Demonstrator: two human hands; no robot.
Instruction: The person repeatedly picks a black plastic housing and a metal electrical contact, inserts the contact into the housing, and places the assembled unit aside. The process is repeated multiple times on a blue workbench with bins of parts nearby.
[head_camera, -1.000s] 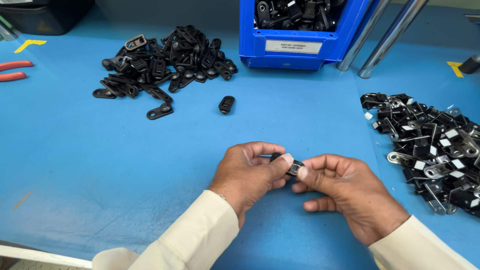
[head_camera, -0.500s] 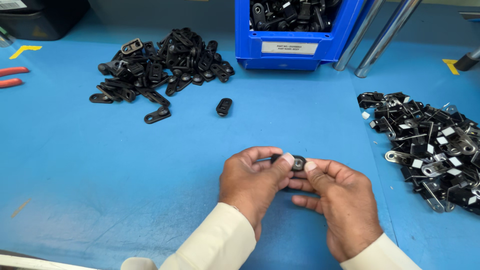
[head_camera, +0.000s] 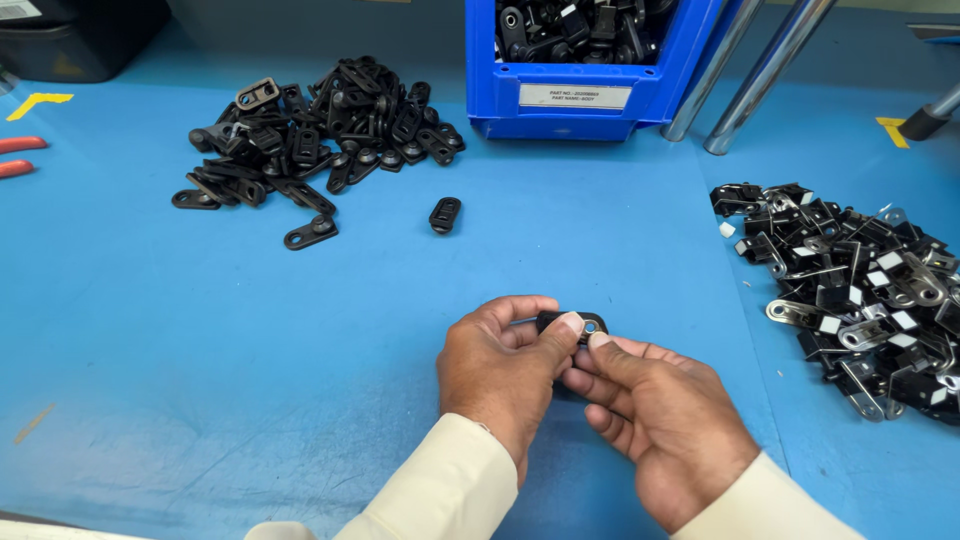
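Both hands are meeting over the near-middle of the blue table (head_camera: 250, 350). The left hand (head_camera: 500, 365) and right hand (head_camera: 655, 420) are together pinching a small black clip (head_camera: 578, 323), thumbs pressing on top, each grip clamped on it. A loose pile of black parts (head_camera: 320, 135) is lying toward the far left; a blue bin (head_camera: 590, 95) is sitting at the far edge; a heap of metal-tabbed parts (head_camera: 860, 285) is lying along the right edge.

Head camera looks steeply down, close over the blue table (head_camera: 200, 350).
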